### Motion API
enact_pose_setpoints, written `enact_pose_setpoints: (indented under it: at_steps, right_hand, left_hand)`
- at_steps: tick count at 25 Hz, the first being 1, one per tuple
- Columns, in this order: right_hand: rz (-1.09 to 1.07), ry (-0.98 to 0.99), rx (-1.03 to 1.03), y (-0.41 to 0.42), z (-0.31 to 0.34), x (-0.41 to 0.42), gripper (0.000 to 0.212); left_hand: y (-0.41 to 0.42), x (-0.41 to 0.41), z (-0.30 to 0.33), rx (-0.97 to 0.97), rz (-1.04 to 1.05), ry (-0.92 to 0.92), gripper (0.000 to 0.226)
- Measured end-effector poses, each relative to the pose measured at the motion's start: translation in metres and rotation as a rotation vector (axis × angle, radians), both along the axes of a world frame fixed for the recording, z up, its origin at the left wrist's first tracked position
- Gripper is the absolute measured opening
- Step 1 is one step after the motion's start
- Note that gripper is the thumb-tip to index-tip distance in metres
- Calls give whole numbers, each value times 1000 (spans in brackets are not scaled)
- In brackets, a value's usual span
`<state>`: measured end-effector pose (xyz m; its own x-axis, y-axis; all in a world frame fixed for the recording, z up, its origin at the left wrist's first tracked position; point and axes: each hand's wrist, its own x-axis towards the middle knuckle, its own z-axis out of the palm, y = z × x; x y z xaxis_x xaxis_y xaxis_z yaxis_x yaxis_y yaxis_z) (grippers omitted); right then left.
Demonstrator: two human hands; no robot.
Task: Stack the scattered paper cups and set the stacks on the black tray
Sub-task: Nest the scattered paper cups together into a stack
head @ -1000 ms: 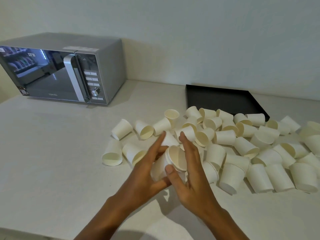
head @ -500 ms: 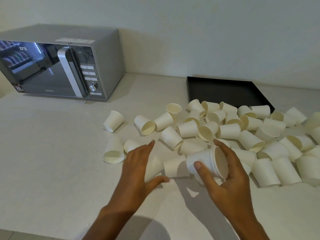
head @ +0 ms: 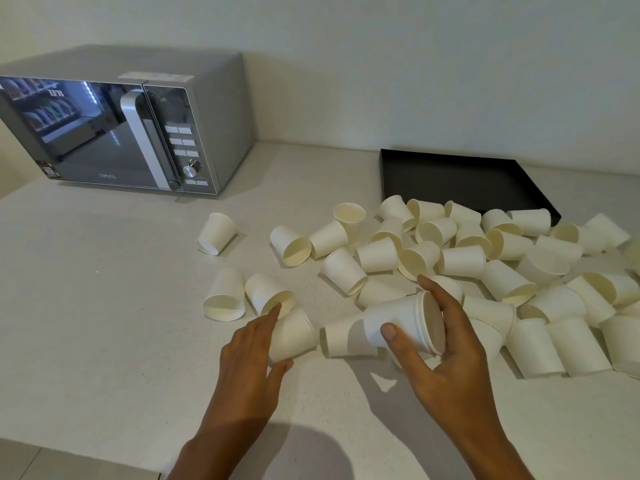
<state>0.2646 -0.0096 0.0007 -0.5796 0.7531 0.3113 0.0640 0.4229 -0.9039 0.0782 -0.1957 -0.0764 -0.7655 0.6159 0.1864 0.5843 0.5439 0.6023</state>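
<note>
Pale speckled counter (head: 104,323) meets a plain wall, with a silver microwave (head: 131,126) at the back left corner and the black tray (head: 460,181) bare at the back edge. White paper cups (head: 460,261) lie tipped across the middle and right. They look featherlight, thin-walled and easily crushed, so a loose wrap round the tapered wall seems best. The right hand (head: 446,362) curls around a small nested stack (head: 405,323) held sideways; the left hand (head: 249,355) closes thumb and fingers on a lying cup (head: 294,334).
</note>
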Motion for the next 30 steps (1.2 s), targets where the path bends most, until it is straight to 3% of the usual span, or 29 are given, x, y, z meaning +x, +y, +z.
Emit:
enact_pose_setpoints:
  at_steps: [6, 10, 14, 17, 18, 22, 26, 30]
  right_hand:
    - [208, 50, -277, -17, 1, -15, 78]
    - [327, -56, -186, -27, -7, -19, 79]
    - [454, -112, -207, -28, -13, -14, 89]
    - [418, -109, -194, -26, -14, -12, 90]
    - [389, -90, -200, -25, -14, -12, 88]
    - [286, -50, -214, -19, -9, -7, 88]
    - [222, -24, -214, -14, -6, -4, 89]
    - [177, -15, -202, -13, -3, -4, 91]
  left_hand:
    - [-27, 22, 24, 234, -54, -60, 90]
    - [-21, 41, 39, 268, -196, 100, 81]
    - [-16, 43, 40, 255, -300, 20, 85]
    - [-15, 26, 49, 194, -373, -128, 94]
    - [-14, 14, 55, 203, -375, -103, 96]
    - [-1, -76, 72, 361, -140, 147, 56]
    - [26, -178, 66, 54, 153, 2, 72]
    - [47, -238, 52, -234, 105, -75, 95]
